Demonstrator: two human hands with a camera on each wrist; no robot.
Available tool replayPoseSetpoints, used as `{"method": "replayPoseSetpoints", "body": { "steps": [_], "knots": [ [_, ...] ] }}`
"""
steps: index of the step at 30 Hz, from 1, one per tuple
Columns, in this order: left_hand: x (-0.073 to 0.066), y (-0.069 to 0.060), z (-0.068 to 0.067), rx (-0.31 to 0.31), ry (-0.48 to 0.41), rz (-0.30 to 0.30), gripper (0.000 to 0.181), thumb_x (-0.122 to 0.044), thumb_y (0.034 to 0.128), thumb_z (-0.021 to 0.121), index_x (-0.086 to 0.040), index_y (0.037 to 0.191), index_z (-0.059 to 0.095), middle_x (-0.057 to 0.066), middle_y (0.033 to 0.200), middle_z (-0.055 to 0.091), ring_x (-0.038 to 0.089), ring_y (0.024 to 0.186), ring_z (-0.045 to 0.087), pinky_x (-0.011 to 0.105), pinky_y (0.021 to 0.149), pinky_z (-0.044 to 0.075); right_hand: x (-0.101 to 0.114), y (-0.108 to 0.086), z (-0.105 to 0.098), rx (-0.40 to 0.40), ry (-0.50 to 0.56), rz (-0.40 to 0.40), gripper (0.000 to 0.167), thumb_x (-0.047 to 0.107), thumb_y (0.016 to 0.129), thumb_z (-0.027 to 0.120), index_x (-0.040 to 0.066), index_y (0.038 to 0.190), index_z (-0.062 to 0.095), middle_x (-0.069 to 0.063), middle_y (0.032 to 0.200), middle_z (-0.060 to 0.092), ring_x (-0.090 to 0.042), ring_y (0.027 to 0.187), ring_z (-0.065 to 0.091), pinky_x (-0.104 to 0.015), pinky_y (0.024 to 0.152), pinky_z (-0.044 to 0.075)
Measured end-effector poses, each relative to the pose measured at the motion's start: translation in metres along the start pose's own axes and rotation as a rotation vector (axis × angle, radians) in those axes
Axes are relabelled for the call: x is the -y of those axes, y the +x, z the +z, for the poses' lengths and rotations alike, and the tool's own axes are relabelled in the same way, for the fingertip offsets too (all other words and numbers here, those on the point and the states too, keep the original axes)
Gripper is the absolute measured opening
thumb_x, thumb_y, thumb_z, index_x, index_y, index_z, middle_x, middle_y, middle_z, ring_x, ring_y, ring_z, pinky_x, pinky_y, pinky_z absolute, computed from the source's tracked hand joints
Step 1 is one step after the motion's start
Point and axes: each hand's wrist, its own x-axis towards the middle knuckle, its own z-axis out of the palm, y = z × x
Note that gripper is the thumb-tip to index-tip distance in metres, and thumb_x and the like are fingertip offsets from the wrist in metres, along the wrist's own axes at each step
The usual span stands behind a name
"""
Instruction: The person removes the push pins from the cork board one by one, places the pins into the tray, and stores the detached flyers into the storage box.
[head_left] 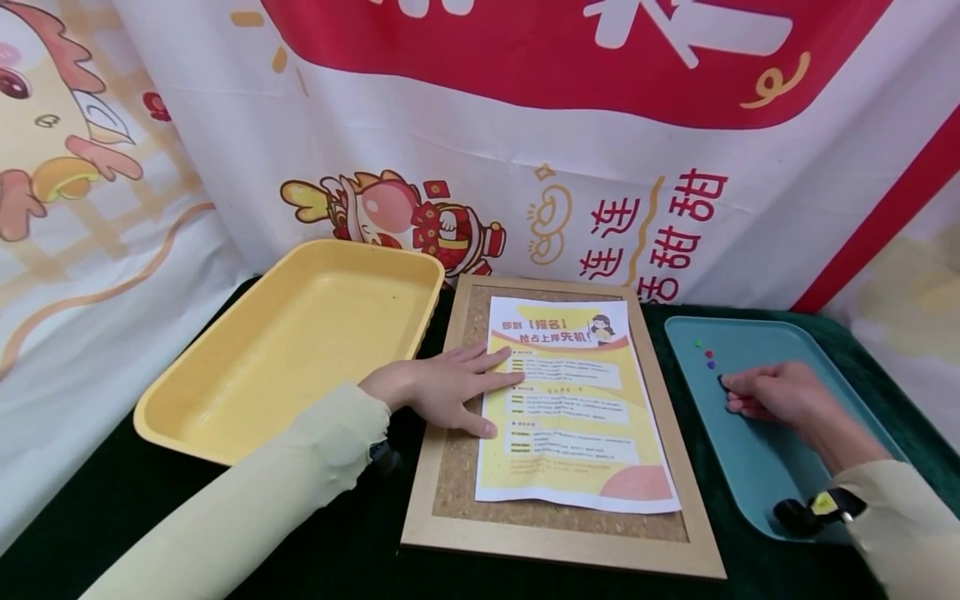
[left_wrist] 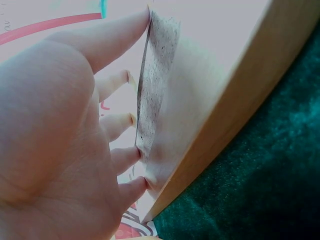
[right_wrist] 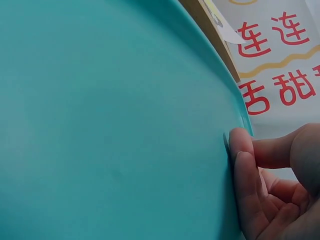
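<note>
My left hand (head_left: 457,385) lies with spread fingers over the left edge of a printed yellow-and-white sheet (head_left: 562,475). The sheet lies on a cork board (head_left: 457,492) with a wooden frame. In the left wrist view, the palm and spread fingers (left_wrist: 122,125) show beside the frame. My right hand (head_left: 780,396) is low over a blue-green tray (head_left: 772,475), with thumb and bent fingers close together. A small dark spot shows at its fingertips; I cannot tell whether they hold anything. Small green (head_left: 698,343), red (head_left: 709,354) and blue pieces (head_left: 711,365) lie beyond those fingertips.
A yellow plastic tray (head_left: 300,333) stands left of the board, under my left forearm's far side. Dark green cloth (head_left: 420,575) covers the table. Behind hangs a printed white and red cloth (head_left: 450,108), close to the far edges of board and trays.
</note>
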Motion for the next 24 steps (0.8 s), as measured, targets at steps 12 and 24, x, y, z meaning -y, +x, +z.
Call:
{"method": "replayPoseSetpoints", "body": {
  "steps": [12,24],
  "knots": [
    [-0.002,0.0,-0.002,0.005,0.01,0.004,0.082,-0.058,0.1038,0.06,-0.035,0.171,0.019,0.002,0.181,-0.003,0.034,0.168,-0.01,0.054,0.136,0.001,0.012,-0.01,0.006,-0.082,0.008,-0.105,0.057,0.039,0.111,0.056,-0.006,0.146,0.053,0.002,0.094,0.076,-0.013,0.087,0.076,-0.026,0.077,0.062],
    [-0.007,0.001,-0.003,0.001,0.004,-0.011,0.082,-0.054,0.1034,0.063,-0.03,0.171,0.023,0.006,0.181,0.001,0.037,0.168,-0.008,0.055,0.136,0.009,0.087,0.001,0.048,0.057,0.007,-0.282,0.075,0.035,0.109,0.061,0.006,0.169,0.026,-0.025,0.166,0.042,-0.043,0.149,0.049,-0.059,0.12,0.044]
  ]
}}
